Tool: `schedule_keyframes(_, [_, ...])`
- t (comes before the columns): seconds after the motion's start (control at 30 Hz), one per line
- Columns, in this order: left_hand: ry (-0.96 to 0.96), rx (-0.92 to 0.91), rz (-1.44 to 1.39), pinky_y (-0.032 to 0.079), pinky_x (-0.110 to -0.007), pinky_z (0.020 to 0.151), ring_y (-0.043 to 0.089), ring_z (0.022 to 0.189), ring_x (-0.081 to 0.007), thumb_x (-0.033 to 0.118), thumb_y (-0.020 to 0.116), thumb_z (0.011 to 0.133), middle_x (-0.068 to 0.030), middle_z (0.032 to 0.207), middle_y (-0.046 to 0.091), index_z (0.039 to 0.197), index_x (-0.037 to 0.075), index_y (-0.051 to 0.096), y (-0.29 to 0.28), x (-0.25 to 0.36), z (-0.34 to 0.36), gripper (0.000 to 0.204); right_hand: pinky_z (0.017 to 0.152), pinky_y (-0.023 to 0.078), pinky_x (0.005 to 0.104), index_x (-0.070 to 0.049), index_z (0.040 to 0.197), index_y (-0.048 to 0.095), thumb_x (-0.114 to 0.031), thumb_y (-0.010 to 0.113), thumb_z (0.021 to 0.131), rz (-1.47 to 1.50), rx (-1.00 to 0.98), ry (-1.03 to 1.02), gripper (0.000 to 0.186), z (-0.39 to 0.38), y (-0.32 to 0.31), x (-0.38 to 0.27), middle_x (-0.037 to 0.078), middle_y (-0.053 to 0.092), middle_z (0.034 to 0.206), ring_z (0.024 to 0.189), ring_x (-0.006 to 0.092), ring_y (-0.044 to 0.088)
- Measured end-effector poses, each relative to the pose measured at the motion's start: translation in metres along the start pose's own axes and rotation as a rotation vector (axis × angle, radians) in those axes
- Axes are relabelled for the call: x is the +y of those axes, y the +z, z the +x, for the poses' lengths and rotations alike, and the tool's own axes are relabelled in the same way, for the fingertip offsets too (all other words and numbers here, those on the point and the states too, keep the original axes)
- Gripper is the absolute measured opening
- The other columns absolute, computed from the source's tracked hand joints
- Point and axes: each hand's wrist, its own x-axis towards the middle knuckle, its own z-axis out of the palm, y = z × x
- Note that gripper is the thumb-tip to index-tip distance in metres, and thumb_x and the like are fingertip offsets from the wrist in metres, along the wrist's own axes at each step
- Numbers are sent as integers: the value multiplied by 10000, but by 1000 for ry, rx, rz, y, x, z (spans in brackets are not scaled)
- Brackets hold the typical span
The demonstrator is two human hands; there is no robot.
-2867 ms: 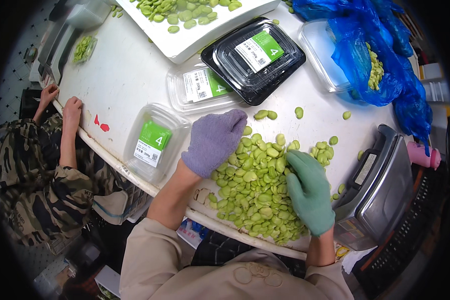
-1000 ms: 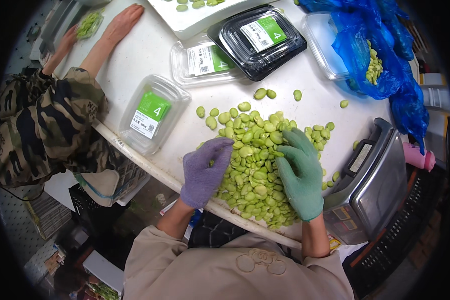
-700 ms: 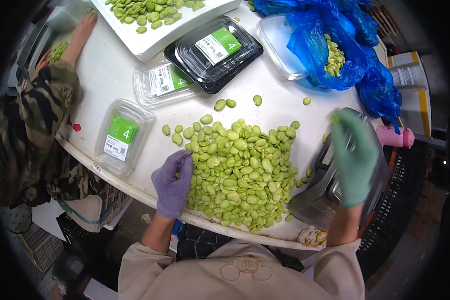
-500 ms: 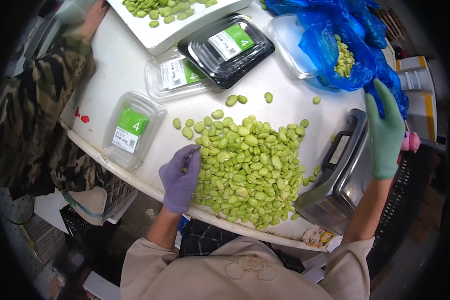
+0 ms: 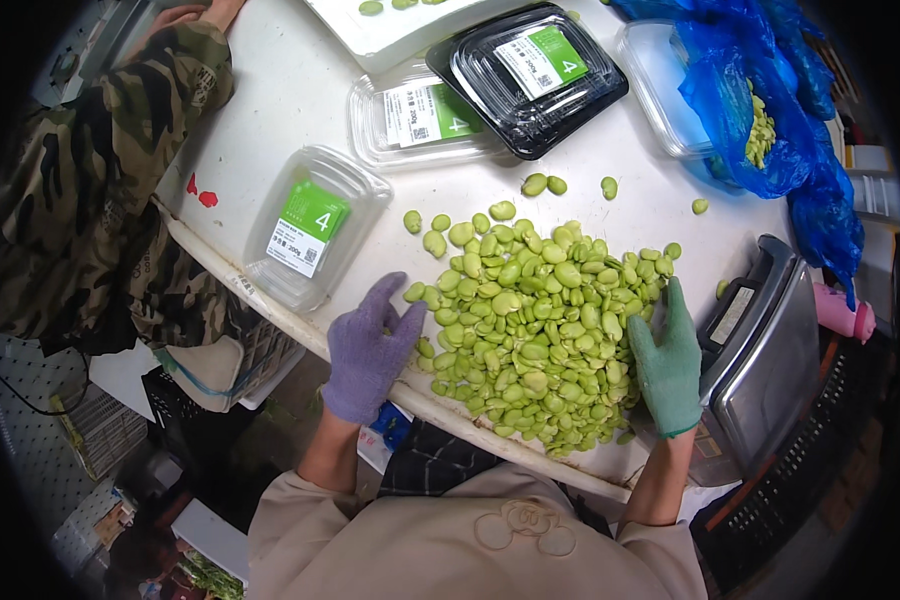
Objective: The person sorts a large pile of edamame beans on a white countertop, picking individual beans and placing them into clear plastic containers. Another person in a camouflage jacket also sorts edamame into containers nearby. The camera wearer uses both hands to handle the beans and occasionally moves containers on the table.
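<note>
A heap of shelled green broad beans [image 5: 540,330] covers the near part of the white table. At its left edge is my left hand [image 5: 370,350] in a purple glove, thumb and forefinger apart, with nothing visible in it. On the right side, my right hand [image 5: 667,365] in a green glove lies against the heap, fingers stretched out and thumb spread from them. A few stray beans [image 5: 535,185] lie beyond the heap. Several labelled packs are nearby: a clear one [image 5: 310,230] to the left, another clear one [image 5: 420,115] and a black tray [image 5: 530,75] farther back.
A scale [image 5: 755,340] stands right of the heap. Blue plastic bags [image 5: 770,110], one with discarded-looking bean pieces, lie at the back right beside a clear tub [image 5: 650,90]. A white box [image 5: 375,35] is at the far side. A co-worker's camouflage sleeve [image 5: 100,160] is at left.
My right hand has come down from beside the blue bags to the heap's right side. My left hand's fingers have spread apart. The whole view has shifted.
</note>
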Motion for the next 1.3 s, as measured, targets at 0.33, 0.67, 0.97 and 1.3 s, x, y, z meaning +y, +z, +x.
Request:
schedule_keyframes(0.33, [168,-266,-85,491,-345,522,635,529,-244,223,793,829,-97,611,608,1164,36,641,32,46,19,413,1028,470,392,94,1427,415,-218,793,809,153,-133,-140,788,-3,34,-32,267,597,1281,1196,350,597])
schedule_keyframes(0.67, [259,-275,-44,504,-375,511,650,518,-259,317,736,871,-58,560,619,1299,54,575,24,72,20,528,1072,438,379,33,1456,426,-198,753,856,223,-203,-212,721,-10,3,-61,248,529,1417,1292,303,552])
schedule_keyframes(0.97, [257,-325,288,450,-341,452,580,440,-219,345,847,755,-31,526,557,1449,-40,415,-3,43,-77,904,1125,356,522,-8,1505,321,-112,834,722,-126,-172,-332,942,-149,-16,28,268,385,1505,1368,466,403])
schedule_keyframes(1.3, [335,-396,334,473,-394,486,617,514,-298,391,828,749,-115,612,603,1484,-62,321,43,60,-88,1002,1085,271,649,49,1386,370,-353,863,680,-179,-34,-390,950,-124,64,41,314,347,1467,1320,535,343])
